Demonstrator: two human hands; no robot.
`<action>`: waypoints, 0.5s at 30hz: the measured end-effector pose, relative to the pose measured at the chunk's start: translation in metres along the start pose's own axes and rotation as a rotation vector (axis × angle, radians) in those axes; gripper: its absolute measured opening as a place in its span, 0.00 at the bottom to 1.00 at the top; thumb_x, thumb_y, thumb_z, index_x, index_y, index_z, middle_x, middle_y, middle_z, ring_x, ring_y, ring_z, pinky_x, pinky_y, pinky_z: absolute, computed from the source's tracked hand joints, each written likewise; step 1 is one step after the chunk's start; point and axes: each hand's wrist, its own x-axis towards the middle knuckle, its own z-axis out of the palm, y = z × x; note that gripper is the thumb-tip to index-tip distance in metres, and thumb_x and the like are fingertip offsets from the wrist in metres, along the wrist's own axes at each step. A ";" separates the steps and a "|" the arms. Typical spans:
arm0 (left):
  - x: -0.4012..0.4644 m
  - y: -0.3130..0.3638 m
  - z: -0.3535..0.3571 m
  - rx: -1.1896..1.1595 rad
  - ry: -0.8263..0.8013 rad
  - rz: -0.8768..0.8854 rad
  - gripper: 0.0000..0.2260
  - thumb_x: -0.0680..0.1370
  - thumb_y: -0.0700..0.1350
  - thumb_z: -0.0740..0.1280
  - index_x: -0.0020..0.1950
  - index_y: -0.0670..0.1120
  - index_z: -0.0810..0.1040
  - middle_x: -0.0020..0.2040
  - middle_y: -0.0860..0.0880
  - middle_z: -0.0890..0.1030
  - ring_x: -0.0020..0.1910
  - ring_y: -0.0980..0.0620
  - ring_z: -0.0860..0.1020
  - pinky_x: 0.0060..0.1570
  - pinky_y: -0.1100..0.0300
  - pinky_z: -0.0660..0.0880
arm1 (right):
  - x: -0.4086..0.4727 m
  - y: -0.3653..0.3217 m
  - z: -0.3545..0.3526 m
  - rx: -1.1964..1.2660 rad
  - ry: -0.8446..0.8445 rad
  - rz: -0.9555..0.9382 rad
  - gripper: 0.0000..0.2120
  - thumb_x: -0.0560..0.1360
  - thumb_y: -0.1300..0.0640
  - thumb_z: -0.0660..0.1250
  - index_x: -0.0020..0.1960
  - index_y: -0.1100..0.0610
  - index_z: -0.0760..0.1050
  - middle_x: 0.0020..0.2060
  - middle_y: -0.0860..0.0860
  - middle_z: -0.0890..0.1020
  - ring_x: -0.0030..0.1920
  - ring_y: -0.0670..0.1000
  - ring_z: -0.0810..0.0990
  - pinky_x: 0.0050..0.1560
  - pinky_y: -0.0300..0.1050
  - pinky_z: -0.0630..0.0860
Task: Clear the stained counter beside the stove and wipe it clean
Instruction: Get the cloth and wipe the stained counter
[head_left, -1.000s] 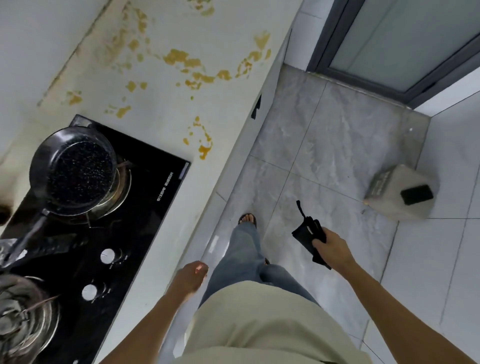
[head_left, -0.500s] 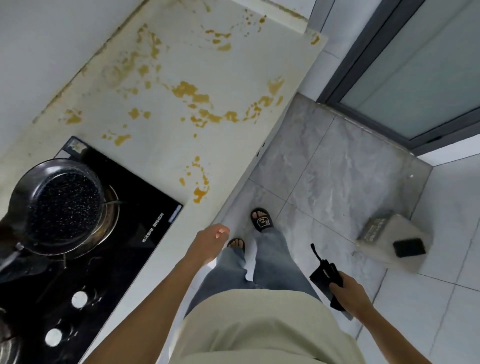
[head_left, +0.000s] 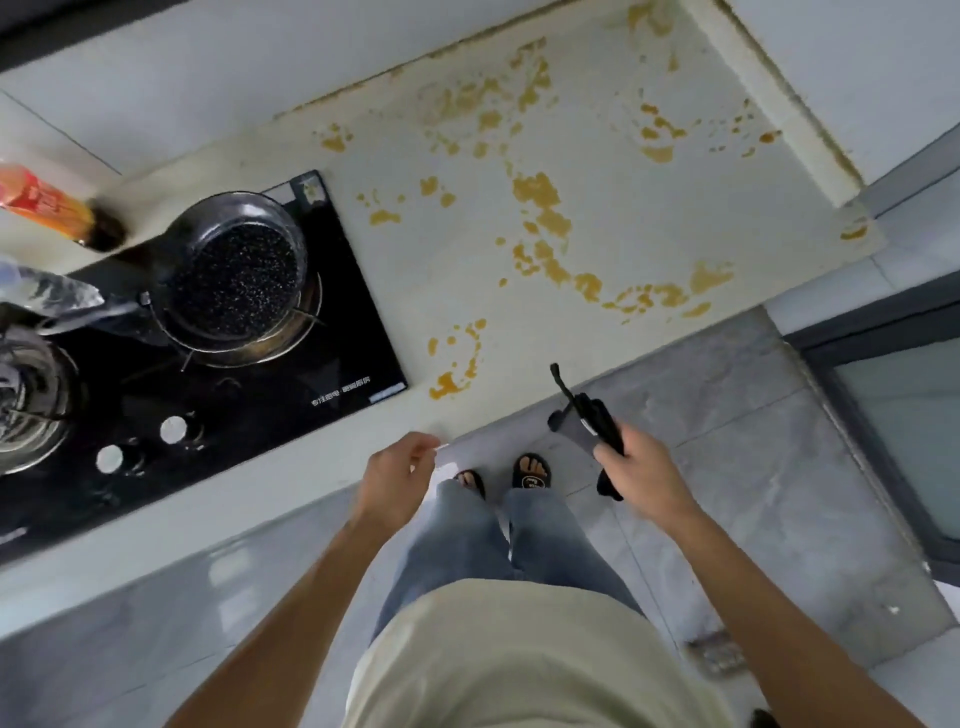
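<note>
R hand (head_left: 641, 460) w/ fingers clamped on the dark cloth (head_left: 584, 422) just off the table's (head_left: 467, 270) front edge, L hand (head_left: 397, 470) loosely curled & empty by that edge; best start at the stove (head_left: 291, 364) side, pressing flat thru the yellow stains (head_left: 543, 205) twd the far corner.

Under my feet lies a grey marbled tile floor (head_left: 727, 467), glossy enough to catch pale daylight. At two o'clock a dark-framed door with frosted glass (head_left: 904, 415) meets the floor. At eleven o'clock a white tiled wall (head_left: 234, 67) runs along the far side. At nine o'clock white cabinet fronts (head_left: 130, 571) drop below me, shining softly.
</note>
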 end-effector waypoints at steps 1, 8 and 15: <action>-0.001 -0.001 -0.001 -0.011 0.057 0.010 0.11 0.85 0.45 0.64 0.64 0.52 0.82 0.57 0.57 0.84 0.57 0.56 0.82 0.52 0.73 0.71 | 0.010 -0.021 -0.004 -0.023 -0.022 -0.063 0.13 0.80 0.58 0.62 0.42 0.41 0.72 0.26 0.46 0.73 0.27 0.47 0.74 0.28 0.40 0.69; 0.013 -0.005 0.006 0.149 0.216 0.089 0.19 0.85 0.43 0.63 0.76 0.46 0.75 0.77 0.46 0.74 0.77 0.43 0.69 0.76 0.51 0.69 | 0.073 -0.120 0.026 -0.170 0.002 -0.485 0.16 0.78 0.56 0.57 0.58 0.38 0.71 0.33 0.38 0.79 0.32 0.41 0.79 0.32 0.30 0.71; 0.017 -0.020 0.035 0.303 0.281 0.138 0.26 0.84 0.45 0.64 0.82 0.46 0.65 0.85 0.43 0.61 0.85 0.39 0.56 0.82 0.40 0.59 | 0.106 -0.079 0.117 -0.785 -0.168 -0.724 0.31 0.80 0.59 0.60 0.82 0.50 0.60 0.84 0.53 0.49 0.84 0.54 0.44 0.82 0.58 0.50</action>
